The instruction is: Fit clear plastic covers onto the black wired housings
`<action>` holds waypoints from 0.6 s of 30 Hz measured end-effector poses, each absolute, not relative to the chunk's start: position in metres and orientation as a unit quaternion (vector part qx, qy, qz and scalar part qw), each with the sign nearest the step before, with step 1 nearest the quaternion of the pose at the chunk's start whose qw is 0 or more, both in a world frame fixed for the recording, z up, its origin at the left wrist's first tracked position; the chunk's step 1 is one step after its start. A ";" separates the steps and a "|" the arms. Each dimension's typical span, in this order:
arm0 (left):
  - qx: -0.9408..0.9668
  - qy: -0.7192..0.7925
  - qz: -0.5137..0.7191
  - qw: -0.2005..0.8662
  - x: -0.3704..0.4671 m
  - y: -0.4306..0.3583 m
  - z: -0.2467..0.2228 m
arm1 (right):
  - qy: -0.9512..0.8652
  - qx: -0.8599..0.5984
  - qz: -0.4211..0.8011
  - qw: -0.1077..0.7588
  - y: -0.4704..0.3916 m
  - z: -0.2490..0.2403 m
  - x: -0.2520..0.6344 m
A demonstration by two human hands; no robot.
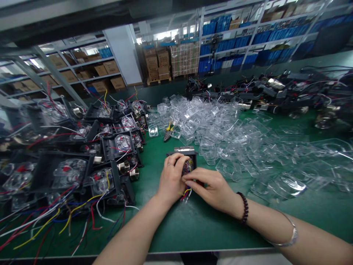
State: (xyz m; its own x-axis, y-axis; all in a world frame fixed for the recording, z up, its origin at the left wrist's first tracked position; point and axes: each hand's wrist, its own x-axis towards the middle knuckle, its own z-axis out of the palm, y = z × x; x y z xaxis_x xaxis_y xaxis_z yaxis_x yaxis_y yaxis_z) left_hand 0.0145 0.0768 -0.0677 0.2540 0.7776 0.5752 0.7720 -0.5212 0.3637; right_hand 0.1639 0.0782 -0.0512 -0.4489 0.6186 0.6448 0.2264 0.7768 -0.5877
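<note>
A small black housing [195, 157] with a metal fitting [184, 149] at its far end lies on the green bench in front of me. My left hand [172, 176] curls over its left side and grips it, fingers reaching into the opening. At the near end, my right hand [212, 186] pinches thumb and fingertips together; what sits between them is hidden. Red, yellow and white wires [187, 193] stick out of the housing below my fingers. Just beyond lie yellow-handled pliers [167, 132].
Black housings [117, 145] with clear covers and loose wires crowd the left. Clear plastic covers [217, 125] are heaped from the middle to the right. Dark wired assemblies [275, 86] fill the back right. Shelves with blue bins [234, 44] and cartons [157, 62] stand behind.
</note>
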 end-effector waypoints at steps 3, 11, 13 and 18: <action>0.791 0.495 0.359 0.016 0.014 0.076 -0.066 | -0.849 -0.236 0.205 0.425 0.080 -0.053 0.165; 0.782 0.504 0.366 0.013 0.016 0.077 -0.066 | -0.917 -0.167 0.232 0.280 0.091 -0.043 0.176; 0.777 0.505 0.377 0.007 0.016 0.078 -0.068 | -0.924 -0.164 0.239 0.251 0.092 -0.038 0.177; 0.774 0.501 0.387 0.008 0.017 0.079 -0.069 | -0.942 -0.151 0.237 0.182 0.093 -0.033 0.179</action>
State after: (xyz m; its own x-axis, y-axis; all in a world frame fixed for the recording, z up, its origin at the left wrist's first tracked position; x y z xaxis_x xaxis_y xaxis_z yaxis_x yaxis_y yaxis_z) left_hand 0.0166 0.0788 -0.0691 0.1990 0.7813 0.5916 0.7696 -0.4983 0.3993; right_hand 0.1786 0.0927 -0.0330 -0.8878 0.3716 0.2716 0.1986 0.8416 -0.5023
